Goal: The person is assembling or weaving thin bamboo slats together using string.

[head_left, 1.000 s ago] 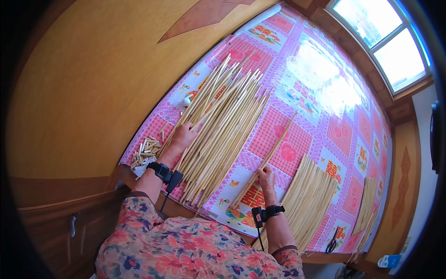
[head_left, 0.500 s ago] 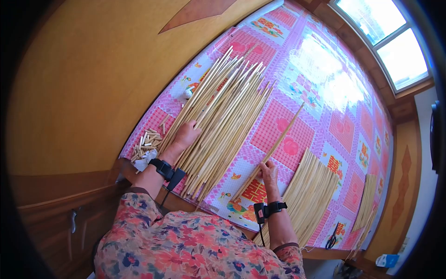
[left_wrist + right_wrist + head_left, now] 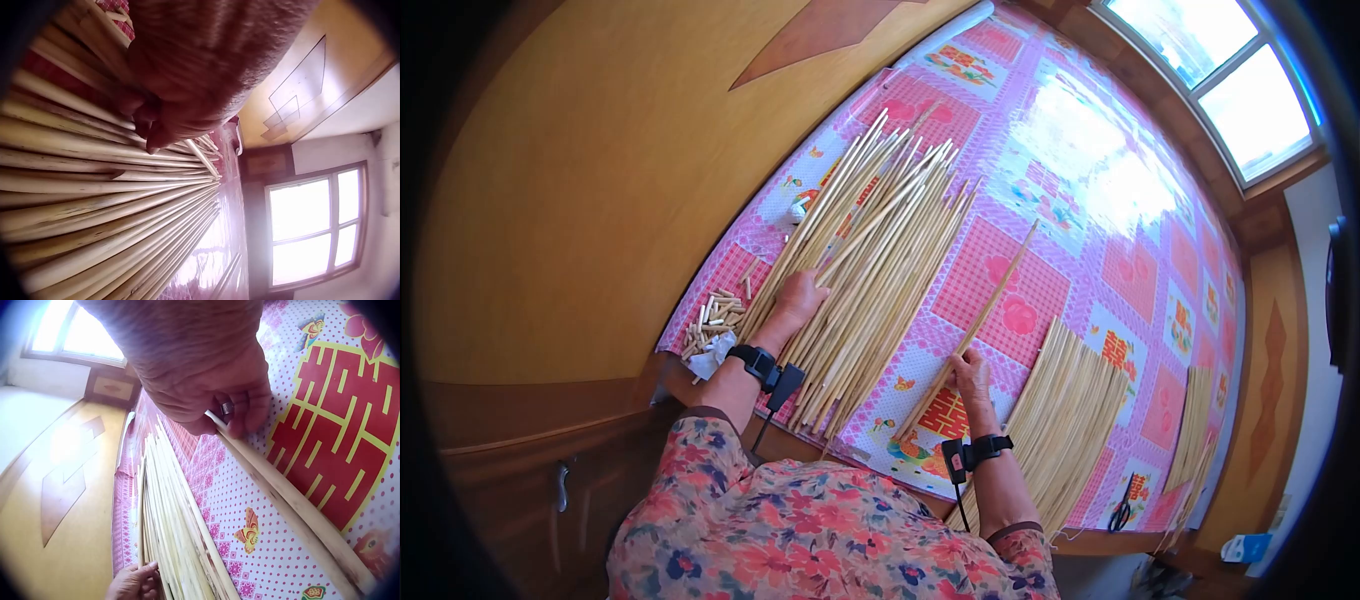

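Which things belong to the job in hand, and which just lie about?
Likely in use:
loose pile of long tan sticks, at the left hand
long tan sticks in the right hand
neat row of similar sticks

Apparently lying about:
black-handled scissors
short pale stick pieces
crumpled white scrap
blue-and-white box

Beside the grip of the right hand (image 3: 971, 378), the cloth (image 3: 232, 487) has red characters (image 3: 342, 425) edged yellow on pink-dotted white; beyond, pink checks. Gripped sticks (image 3: 294, 499) are pale tan; farther right, scissors (image 3: 1119, 516) look black.
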A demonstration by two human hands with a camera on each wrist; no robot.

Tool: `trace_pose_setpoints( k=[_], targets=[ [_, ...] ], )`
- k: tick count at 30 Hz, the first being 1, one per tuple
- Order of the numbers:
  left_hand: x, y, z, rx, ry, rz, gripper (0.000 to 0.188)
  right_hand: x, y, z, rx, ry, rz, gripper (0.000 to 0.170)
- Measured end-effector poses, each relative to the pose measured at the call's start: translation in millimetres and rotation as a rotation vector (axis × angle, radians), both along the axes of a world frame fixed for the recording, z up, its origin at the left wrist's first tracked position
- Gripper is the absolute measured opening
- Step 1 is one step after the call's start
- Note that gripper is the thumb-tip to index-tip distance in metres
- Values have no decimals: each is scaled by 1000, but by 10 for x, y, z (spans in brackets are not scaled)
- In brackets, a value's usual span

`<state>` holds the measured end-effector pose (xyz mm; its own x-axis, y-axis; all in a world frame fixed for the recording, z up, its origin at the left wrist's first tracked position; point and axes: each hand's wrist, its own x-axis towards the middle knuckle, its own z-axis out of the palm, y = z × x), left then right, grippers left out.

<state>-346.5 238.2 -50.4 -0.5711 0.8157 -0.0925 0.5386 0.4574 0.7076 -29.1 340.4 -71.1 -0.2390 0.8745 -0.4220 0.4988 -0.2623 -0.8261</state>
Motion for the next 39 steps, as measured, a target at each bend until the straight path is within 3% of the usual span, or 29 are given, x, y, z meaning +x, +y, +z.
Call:
trace_pose_setpoints(
  k=[5, 7, 11, 15, 19, 22, 23, 25, 27, 29, 31, 33, 34, 36, 39],
  targets=[
    [-102, -42, -64, -76, 72, 40, 28, 17, -130, 59, -30, 108, -11, 14],
    [-107, -84, -47, 39, 32, 110, 26, 11, -163, 136, -120, 124, 44, 17],
    [-80, -176, 84, 54, 130, -48, 21, -102, -245, 246, -132, 183, 64, 19],
    [-73, -232, 103, -129, -220, 16, 23, -214, -304, 300, -283, 302, 71, 16],
    [-75, -297, 24, -80, -170, -74, 23, -198, -315, 330, -390, 332, 114, 17],
    [6, -307, 133, -36, 189, -66, 36, -160, -353, 399, -431, 382, 114, 18],
    [40, -310, 178, -35, 192, -75, 36, -155, -369, 420, -453, 409, 110, 19],
    [137, -322, 306, 40, 631, -158, 38, -160, -416, 476, -473, 465, 94, 18],
    [265, -272, 506, 44, 676, -193, 35, -181, -458, 522, -497, 522, 76, 17],
    [459, -200, 634, 30, -11, -275, 33, -208, -519, 553, -562, 639, 72, 15],
    [762, -215, 668, 60, -383, -466, 36, -238, -590, 639, -564, 668, 78, 14],
    [1087, -321, 747, -69, -454, -672, 33, -262, -670, 753, -552, 747, 76, 15],
    [1225, -382, 801, -70, -448, -679, 33, -242, -688, 725, -548, 804, 83, 17],
    [1431, -483, 898, -208, -893, -497, 27, -198, -743, 826, -503, 803, 90, 18],
    [1507, -517, 944, -247, -920, -522, 21, -14, -749, 865, -445, 730, 111, 20]
  ],
)
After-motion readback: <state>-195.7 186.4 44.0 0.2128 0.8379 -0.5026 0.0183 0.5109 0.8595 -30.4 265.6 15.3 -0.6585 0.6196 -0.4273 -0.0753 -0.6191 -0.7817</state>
